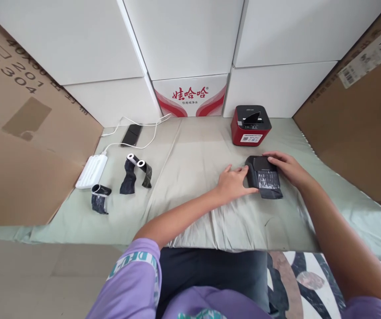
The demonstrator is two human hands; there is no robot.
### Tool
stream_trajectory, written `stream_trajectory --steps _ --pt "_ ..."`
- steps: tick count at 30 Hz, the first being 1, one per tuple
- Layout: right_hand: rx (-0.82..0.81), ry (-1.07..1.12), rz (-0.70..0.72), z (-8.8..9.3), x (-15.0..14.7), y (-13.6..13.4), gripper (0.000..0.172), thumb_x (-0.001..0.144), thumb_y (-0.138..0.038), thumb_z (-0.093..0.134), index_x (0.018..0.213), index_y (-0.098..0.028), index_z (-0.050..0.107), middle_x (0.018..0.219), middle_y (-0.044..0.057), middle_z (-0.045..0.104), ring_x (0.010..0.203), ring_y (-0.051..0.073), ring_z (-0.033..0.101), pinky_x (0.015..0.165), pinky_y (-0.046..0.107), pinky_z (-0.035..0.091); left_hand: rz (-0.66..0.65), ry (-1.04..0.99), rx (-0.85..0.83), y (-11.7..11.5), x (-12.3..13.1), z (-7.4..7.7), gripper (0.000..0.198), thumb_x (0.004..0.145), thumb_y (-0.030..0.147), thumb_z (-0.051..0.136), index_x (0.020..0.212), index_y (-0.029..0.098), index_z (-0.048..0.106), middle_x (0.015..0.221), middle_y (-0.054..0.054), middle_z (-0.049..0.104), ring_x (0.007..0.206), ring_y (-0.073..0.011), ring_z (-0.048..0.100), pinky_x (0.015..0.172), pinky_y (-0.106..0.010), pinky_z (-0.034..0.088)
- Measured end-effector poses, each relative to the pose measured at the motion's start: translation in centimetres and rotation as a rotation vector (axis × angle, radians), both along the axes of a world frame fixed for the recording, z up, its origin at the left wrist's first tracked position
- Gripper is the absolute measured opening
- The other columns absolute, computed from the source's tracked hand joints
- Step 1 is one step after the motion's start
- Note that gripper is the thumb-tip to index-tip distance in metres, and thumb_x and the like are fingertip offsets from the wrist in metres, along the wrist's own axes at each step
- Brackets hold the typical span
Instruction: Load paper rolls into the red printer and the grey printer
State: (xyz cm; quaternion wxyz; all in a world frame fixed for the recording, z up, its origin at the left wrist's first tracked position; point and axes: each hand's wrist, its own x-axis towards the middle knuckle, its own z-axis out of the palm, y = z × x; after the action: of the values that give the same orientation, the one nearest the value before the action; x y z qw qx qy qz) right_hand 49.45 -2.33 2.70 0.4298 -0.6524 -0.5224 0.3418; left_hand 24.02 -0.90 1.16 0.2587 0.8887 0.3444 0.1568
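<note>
Black device (pixel 263 163) between left hand (pixel 232 183) and right hand (pixel 286 167), fingers unclenched, touching its edges
Looks light, stiff, perhaps slick; best held by its sides, sparing the flimsy strip (pixel 269 180) beside the left thumb

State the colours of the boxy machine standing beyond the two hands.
The machine has red sides and a black top, seen in the head view.

Room in the middle

A hand can slide over the bare cloth (pixel 190 164) between the dark rolls (pixel 129 177) and the black gadget (pixel 259 165). The red box (pixel 250 126) blocks behind the gadget. Cardboard walls (pixel 37 177) stop both sides.
</note>
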Motion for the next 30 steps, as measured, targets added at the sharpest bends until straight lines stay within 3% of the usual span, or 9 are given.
stream_trajectory --steps 3,6,10,13,15,17,22,26,30 --pt "0.072 0.029 -0.072 1.0 0.6 1.6 0.043 0.083 -0.054 0.080 0.116 -0.026 0.077 0.125 0.017 0.077 0.115 0.034 0.070 0.093 0.049 0.059 0.112 -0.082 -0.114 3.0 -1.0 1.0 0.095 0.084 0.076 0.070 0.157 0.019 0.051 0.155 -0.014 0.062 0.148 -0.0334 0.055 0.134 -0.049 0.028" --pt "0.135 0.091 -0.101 2.6 0.9 4.9 0.065 0.084 -0.045 0.082 0.141 -0.020 0.065 0.149 0.025 0.064 0.131 0.033 0.064 0.103 0.048 0.055 0.306 -0.325 -0.303 8.7 -0.6 2.4 0.083 0.094 0.073 0.059 0.159 0.022 0.049 0.163 -0.011 0.053 0.153 -0.0320 0.049 0.127 -0.047 0.039" --pt "0.151 0.088 0.087 3.4 0.6 9.6 0.092 0.067 -0.044 0.095 0.148 -0.021 0.059 0.150 0.019 0.065 0.134 0.035 0.063 0.116 0.052 0.050 0.309 -0.594 -0.514 15.8 2.8 3.8 0.072 0.104 0.058 0.053 0.163 0.019 0.043 0.173 -0.010 0.039 0.161 -0.0251 0.037 0.129 -0.041 0.036" --pt "0.226 -0.005 0.086 3.3 0.0 11.2 0.096 0.055 -0.051 0.099 0.139 -0.021 0.064 0.139 0.014 0.072 0.130 0.039 0.066 0.117 0.061 0.049 0.279 -0.671 -0.658 17.3 5.0 4.4 0.063 0.107 0.053 0.047 0.161 0.022 0.047 0.169 -0.007 0.046 0.157 -0.0242 0.044 0.126 -0.042 0.040" --pt "0.263 -0.083 0.067 3.7 -0.8 11.0 0.095 0.057 -0.053 0.098 0.139 -0.020 0.064 0.138 0.014 0.072 0.129 0.040 0.066 0.115 0.062 0.050 0.291 -0.711 -0.697 16.8 5.0 4.8 0.061 0.106 0.049 0.049 0.161 0.024 0.048 0.163 -0.006 0.054 0.151 -0.0247 0.052 0.124 -0.043 0.043" --pt "0.293 -0.152 0.079 4.7 -2.4 9.9 0.094 0.063 -0.054 0.095 0.144 -0.021 0.061 0.138 0.014 0.072 0.127 0.039 0.067 0.111 0.059 0.054 0.314 -0.754 -0.689 15.6 3.5 5.3 0.060 0.104 0.046 0.053 0.160 0.025 0.050 0.158 -0.005 0.060 0.147 -0.0250 0.057 0.123 -0.043 0.044" --pt "0.419 -0.272 0.115 7.4 -11.2 5.6 0.100 0.076 -0.054 0.088 0.161 -0.023 0.045 0.141 0.014 0.069 0.120 0.036 0.070 0.096 0.049 0.062 0.456 -0.847 -0.500 10.8 -6.1 7.6 0.052 0.099 0.046 0.059 0.147 0.026 0.066 0.144 -0.003 0.071 0.142 -0.0246 0.061 0.119 -0.037 0.045" --pt "0.431 -0.223 0.147 5.8 -19.9 2.4 0.102 0.082 -0.060 0.081 0.167 -0.025 0.035 0.144 0.015 0.067 0.114 0.036 0.070 0.091 0.050 0.062 0.685 -0.849 -0.368 6.0 -14.3 8.1 0.041 0.095 0.041 0.064 0.130 0.023 0.078 0.129 -0.004 0.079 0.136 -0.0274 0.065 0.114 -0.036 0.049" --pt "0.378 -0.153 0.203 2.7 -25.3 0.2 0.089 0.087 -0.057 0.077 0.163 -0.028 0.040 0.144 0.015 0.065 0.111 0.036 0.070 0.090 0.052 0.061 0.800 -0.913 -0.360 2.6 -18.9 5.5 0.032 0.091 0.032 0.064 0.116 0.024 0.083 0.125 -0.003 0.081 0.133 -0.0282 0.066 0.112 -0.036 0.050"
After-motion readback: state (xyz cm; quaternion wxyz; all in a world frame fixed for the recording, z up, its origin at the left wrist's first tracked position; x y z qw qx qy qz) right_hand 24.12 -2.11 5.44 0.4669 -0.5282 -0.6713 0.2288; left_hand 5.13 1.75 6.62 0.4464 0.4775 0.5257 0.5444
